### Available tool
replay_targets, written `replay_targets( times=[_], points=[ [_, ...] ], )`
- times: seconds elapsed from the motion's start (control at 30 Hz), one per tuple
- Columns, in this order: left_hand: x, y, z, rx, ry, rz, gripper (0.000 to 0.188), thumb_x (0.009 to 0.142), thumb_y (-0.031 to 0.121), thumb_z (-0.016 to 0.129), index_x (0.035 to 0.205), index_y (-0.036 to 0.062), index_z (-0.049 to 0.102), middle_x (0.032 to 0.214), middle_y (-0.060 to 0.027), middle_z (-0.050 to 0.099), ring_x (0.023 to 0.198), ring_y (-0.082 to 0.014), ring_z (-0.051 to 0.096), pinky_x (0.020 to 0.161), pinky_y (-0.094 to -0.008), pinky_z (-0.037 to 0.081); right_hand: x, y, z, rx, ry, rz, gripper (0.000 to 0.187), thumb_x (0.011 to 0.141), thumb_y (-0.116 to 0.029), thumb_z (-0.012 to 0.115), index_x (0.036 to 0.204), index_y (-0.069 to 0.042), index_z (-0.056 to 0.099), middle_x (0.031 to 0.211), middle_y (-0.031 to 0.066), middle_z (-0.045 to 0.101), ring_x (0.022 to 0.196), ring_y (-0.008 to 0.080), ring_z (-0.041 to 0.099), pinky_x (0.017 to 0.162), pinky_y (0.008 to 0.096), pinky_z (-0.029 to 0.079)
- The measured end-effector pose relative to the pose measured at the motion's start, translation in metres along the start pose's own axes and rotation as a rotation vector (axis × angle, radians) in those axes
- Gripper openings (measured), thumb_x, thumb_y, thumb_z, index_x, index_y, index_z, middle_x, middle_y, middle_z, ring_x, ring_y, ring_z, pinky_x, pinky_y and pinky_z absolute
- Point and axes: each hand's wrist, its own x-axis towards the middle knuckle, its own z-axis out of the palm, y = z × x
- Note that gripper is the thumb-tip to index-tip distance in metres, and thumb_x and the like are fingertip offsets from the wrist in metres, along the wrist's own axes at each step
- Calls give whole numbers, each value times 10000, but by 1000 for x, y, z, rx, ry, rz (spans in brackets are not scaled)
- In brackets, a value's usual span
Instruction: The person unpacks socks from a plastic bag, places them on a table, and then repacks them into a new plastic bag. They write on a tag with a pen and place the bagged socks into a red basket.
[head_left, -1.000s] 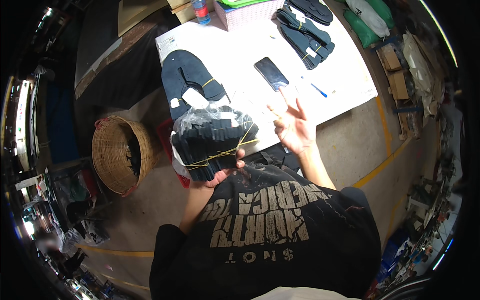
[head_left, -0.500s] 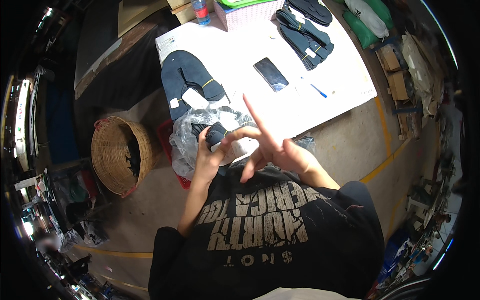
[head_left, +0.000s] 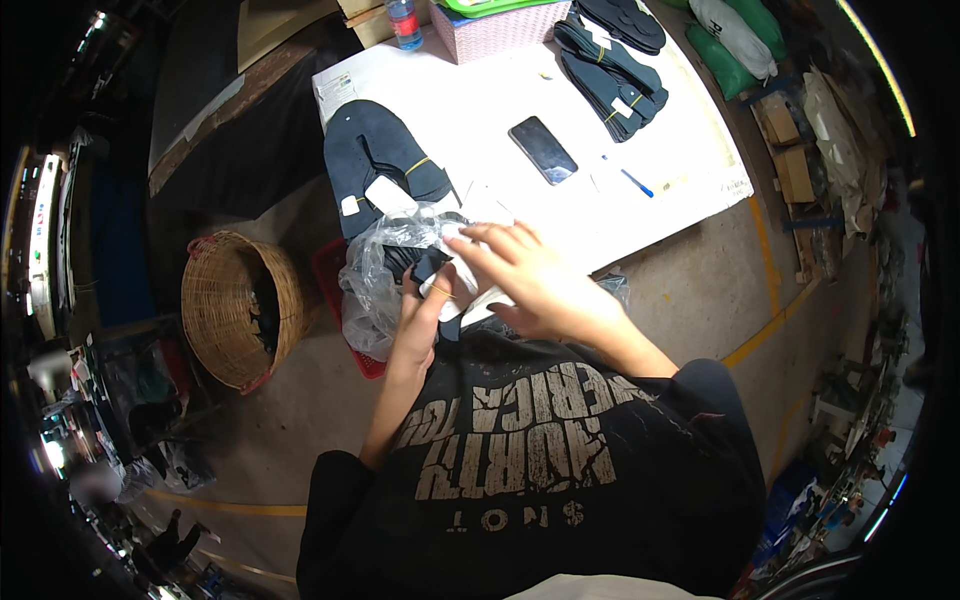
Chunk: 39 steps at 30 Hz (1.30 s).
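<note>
My left hand [head_left: 418, 325] is closed around a bundle of dark cut pieces [head_left: 428, 266], with a thin yellow band [head_left: 440, 291] beside the thumb. White material [head_left: 466, 278] shows at the bundle's right side. Over that side reaches my right hand [head_left: 535, 285], its fingers stretched forward and the thumb apart; whether the fingertips touch the white material is hard to make out. Behind the bundle, a clear plastic bag [head_left: 368, 290] with dark pieces inside bulges over a red basket [head_left: 362, 362]. A stack of dark, rounded cut pieces [head_left: 362, 125] with a yellow band lies just beyond.
On the white table [head_left: 480, 130] are a phone [head_left: 543, 150], a blue pen [head_left: 637, 183], banded dark bundles [head_left: 610, 85], a pink woven box [head_left: 495, 35] and a bottle [head_left: 404, 25]. A wicker basket [head_left: 235, 315] stands on the floor at left.
My right hand has swung left and down over the bundle; its index finger no longer points up alone. My left hand has tilted the bundle, and more white material shows.
</note>
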Motion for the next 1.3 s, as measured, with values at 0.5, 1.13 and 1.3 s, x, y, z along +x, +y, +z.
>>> replay_targets(
  times=[0.5, 1.13, 1.3],
  points=[
    [-20, -2, -29, -256, -338, 201, 955, 931, 323, 801, 1647, 31, 241, 1517, -139, 466, 1403, -242, 465, 1208, -370, 315, -11, 42, 33, 543, -128, 383, 832, 729, -106, 926, 1442, 17, 515, 1170, 158, 628, 1020, 208, 639, 836, 350, 541],
    [-9, -6, -28, 219, 15, 614, 315, 944, 126, 786, 1212, -18, 705, 1328, -178, 680, 1210, -254, 648, 1058, -366, 488, 11, 6, 56, 835, -145, 393, 593, 891, -231, 860, 1402, -80, 600, 1060, 103, 722, 831, 119, 649, 755, 294, 548],
    [-10, -11, -28, 223, 107, 485, 311, 906, 119, 839, 1139, -38, 705, 1121, -115, 730, 1034, -168, 669, 941, -305, 514, 17, 2, 38, 756, -278, 440, 686, 906, -192, 853, 1483, -43, 514, 1307, 129, 665, 1117, 196, 690, 953, 343, 581]
  ],
)
